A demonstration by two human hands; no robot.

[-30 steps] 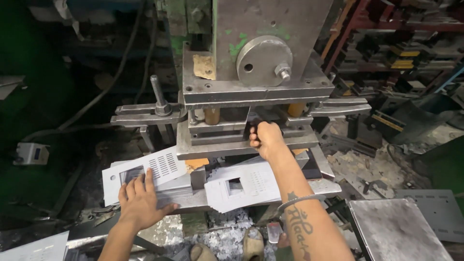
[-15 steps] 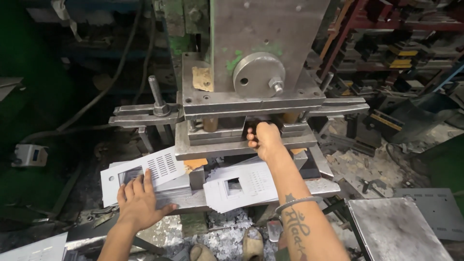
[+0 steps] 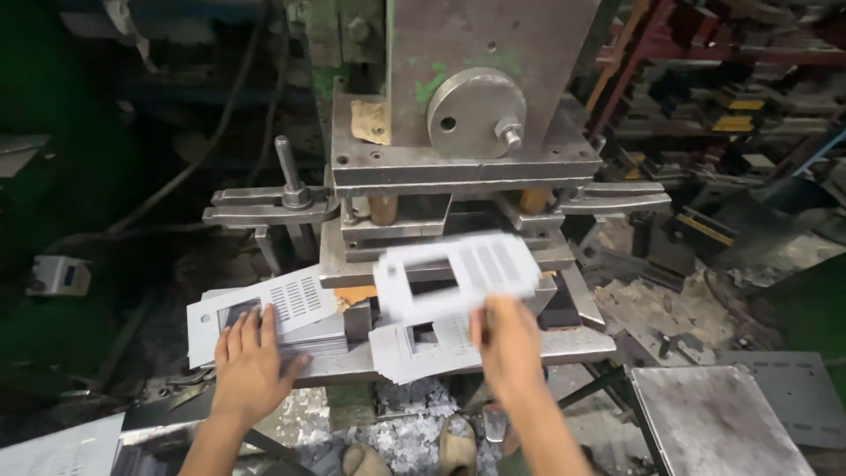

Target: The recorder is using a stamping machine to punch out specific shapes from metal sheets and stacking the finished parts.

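Press bed (image 3: 582, 344) | right hand (image 3: 507, 339) now out, gripping punched sheet (image 3: 454, 271) | left hand (image 3: 253, 361) still flat on stack (image 3: 304, 330)

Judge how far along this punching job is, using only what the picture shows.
Done: punched sheets lie below the press. In hand: the right hand holds a blurred punched sheet. Left: the left hand rests on a stack beside it.
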